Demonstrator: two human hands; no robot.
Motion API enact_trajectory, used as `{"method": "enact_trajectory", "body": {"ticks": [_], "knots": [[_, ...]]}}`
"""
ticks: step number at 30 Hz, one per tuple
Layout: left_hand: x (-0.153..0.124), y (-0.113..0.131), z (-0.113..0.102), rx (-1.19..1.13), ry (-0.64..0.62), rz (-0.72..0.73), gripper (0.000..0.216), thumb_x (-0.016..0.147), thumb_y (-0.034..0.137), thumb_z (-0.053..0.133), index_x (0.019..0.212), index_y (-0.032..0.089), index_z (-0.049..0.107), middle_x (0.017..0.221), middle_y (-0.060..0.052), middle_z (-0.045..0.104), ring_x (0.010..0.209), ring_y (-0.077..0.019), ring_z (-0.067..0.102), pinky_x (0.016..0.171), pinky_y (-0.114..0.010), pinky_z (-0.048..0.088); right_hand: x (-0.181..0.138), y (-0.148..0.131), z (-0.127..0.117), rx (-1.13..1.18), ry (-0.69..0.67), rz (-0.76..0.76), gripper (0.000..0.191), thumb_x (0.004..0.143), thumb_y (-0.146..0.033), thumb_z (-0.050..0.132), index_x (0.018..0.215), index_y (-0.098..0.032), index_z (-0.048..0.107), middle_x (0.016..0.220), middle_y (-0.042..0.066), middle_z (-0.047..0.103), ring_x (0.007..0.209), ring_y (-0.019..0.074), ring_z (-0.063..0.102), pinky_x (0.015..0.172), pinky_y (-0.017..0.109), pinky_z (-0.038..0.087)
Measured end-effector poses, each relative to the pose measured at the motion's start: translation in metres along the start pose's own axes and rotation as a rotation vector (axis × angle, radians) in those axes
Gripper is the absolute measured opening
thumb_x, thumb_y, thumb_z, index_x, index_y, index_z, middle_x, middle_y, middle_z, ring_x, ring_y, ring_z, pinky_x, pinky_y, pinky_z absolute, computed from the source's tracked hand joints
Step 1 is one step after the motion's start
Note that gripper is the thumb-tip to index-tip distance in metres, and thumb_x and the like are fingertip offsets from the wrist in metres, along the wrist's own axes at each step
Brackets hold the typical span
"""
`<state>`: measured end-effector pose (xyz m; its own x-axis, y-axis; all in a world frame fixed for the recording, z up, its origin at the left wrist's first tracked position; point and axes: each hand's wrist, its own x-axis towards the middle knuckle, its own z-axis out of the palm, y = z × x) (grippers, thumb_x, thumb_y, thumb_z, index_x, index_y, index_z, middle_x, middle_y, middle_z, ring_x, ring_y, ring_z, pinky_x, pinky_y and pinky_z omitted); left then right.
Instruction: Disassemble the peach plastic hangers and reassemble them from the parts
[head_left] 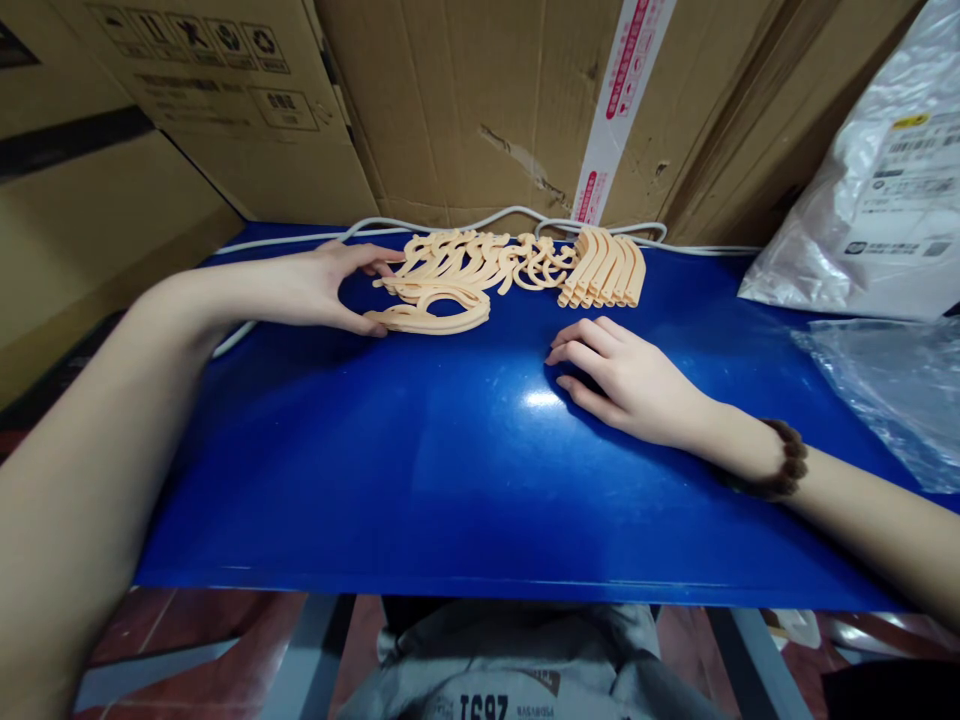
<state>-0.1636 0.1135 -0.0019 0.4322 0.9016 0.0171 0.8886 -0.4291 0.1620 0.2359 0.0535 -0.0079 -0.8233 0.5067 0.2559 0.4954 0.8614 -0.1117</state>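
My left hand (334,285) reaches to the left end of a stack of curved beige plastic pieces (442,318). Its thumb touches or nearly touches the front of that stack, and its fingers are spread apart from the thumb towards the back. Behind the stack lies a row of beige S-shaped pieces (457,250), with smaller hook-shaped pieces (540,262) beside them. Further right, several beige curved tubes (607,268) lie side by side. My right hand (626,380) rests on the blue table in front of the tubes, fingers loosely bent and apart, holding nothing.
The blue table (420,480) has large cardboard boxes (480,110) along its back edge. A white cable (517,212) runs behind the pieces. At the right stand a white plastic parcel (870,200) and a clear plastic bag (900,390).
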Motion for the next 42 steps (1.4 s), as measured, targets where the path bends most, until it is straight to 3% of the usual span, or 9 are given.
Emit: {"method": "enact_trajectory", "body": {"ticks": [9, 15, 22, 29, 33, 36, 37, 40, 42], "knots": [[0.0, 0.002, -0.001, -0.017, -0.022, -0.022, 0.121, 0.06, 0.095, 0.058, 0.154, 0.022, 0.035, 0.141, -0.011, 0.057, 0.12, -0.0298, 0.057, 0.105, -0.055, 0.044, 0.001, 0.0, 0.002, -0.008, 0.001, 0.001, 0.024, 0.101, -0.027, 0.045, 0.112, -0.015, 0.062, 0.118, 0.015, 0.062, 0.104, 0.0271, 0.057, 0.093, 0.044, 0.049], [0.0, -0.005, 0.002, 0.035, 0.028, 0.086, 0.11, 0.071, 0.085, 0.062, 0.153, 0.017, 0.036, 0.139, -0.014, 0.058, 0.117, -0.0272, 0.059, 0.101, -0.05, 0.05, 0.0, 0.0, 0.001, -0.012, 0.001, -0.006, 0.024, 0.102, -0.028, 0.044, 0.113, -0.015, 0.061, 0.119, 0.015, 0.062, 0.104, 0.0271, 0.057, 0.092, 0.045, 0.05], [-0.001, 0.004, -0.002, -0.01, -0.013, 0.0, 0.112, 0.067, 0.087, 0.062, 0.154, 0.023, 0.034, 0.142, -0.011, 0.056, 0.118, -0.0296, 0.059, 0.104, -0.054, 0.046, 0.0, 0.0, 0.001, -0.006, 0.003, -0.003, 0.025, 0.102, -0.027, 0.043, 0.112, -0.015, 0.062, 0.118, 0.015, 0.062, 0.104, 0.0271, 0.057, 0.092, 0.045, 0.05], [-0.004, 0.009, -0.004, -0.021, 0.039, 0.042, 0.112, 0.066, 0.083, 0.069, 0.153, 0.021, 0.037, 0.142, -0.013, 0.057, 0.121, -0.0319, 0.058, 0.104, -0.054, 0.047, 0.001, 0.0, 0.001, 0.005, 0.008, -0.002, 0.024, 0.101, -0.027, 0.044, 0.111, -0.016, 0.062, 0.116, 0.015, 0.063, 0.104, 0.0276, 0.057, 0.091, 0.046, 0.051], [-0.001, 0.043, -0.006, -0.033, 0.195, 0.013, 0.094, 0.078, 0.08, 0.06, 0.149, 0.02, 0.044, 0.144, -0.015, 0.055, 0.132, -0.0377, 0.049, 0.11, -0.062, 0.037, 0.001, 0.0, 0.001, -0.015, -0.002, 0.0, 0.024, 0.102, -0.028, 0.043, 0.111, -0.015, 0.062, 0.117, 0.015, 0.062, 0.103, 0.0269, 0.057, 0.092, 0.044, 0.05], [-0.001, 0.087, -0.001, -0.062, 0.443, 0.204, 0.067, 0.095, 0.063, 0.052, 0.14, 0.014, 0.052, 0.142, -0.015, 0.055, 0.135, -0.0319, 0.047, 0.118, -0.054, 0.032, 0.001, -0.001, 0.0, -0.014, -0.009, 0.008, 0.024, 0.102, -0.027, 0.043, 0.111, -0.015, 0.062, 0.118, 0.015, 0.062, 0.103, 0.027, 0.057, 0.092, 0.044, 0.05], [-0.001, 0.103, 0.002, -0.054, 0.462, 0.277, 0.056, 0.098, 0.055, 0.052, 0.137, 0.015, 0.054, 0.141, -0.014, 0.056, 0.136, -0.0308, 0.047, 0.118, -0.052, 0.033, 0.001, -0.001, 0.0, -0.014, -0.012, 0.009, 0.024, 0.101, -0.027, 0.044, 0.112, -0.015, 0.062, 0.118, 0.015, 0.062, 0.103, 0.027, 0.056, 0.092, 0.044, 0.05], [-0.007, 0.14, 0.016, -0.029, 0.296, 0.478, 0.039, 0.1, 0.038, 0.049, 0.134, 0.023, 0.056, 0.135, -0.01, 0.061, 0.13, -0.0284, 0.054, 0.111, -0.048, 0.043, 0.002, -0.002, 0.0, -0.023, -0.007, 0.008, 0.023, 0.101, -0.026, 0.045, 0.112, -0.016, 0.061, 0.117, 0.015, 0.062, 0.102, 0.0268, 0.056, 0.092, 0.044, 0.05], [-0.01, 0.154, 0.026, -0.003, 0.221, 0.554, 0.037, 0.1, 0.032, 0.046, 0.134, 0.021, 0.057, 0.136, -0.012, 0.061, 0.126, -0.0278, 0.057, 0.109, -0.046, 0.045, 0.001, -0.002, 0.001, -0.035, 0.003, 0.006, 0.023, 0.101, -0.027, 0.045, 0.112, -0.016, 0.061, 0.117, 0.015, 0.062, 0.1, 0.0265, 0.056, 0.09, 0.043, 0.05]]}}
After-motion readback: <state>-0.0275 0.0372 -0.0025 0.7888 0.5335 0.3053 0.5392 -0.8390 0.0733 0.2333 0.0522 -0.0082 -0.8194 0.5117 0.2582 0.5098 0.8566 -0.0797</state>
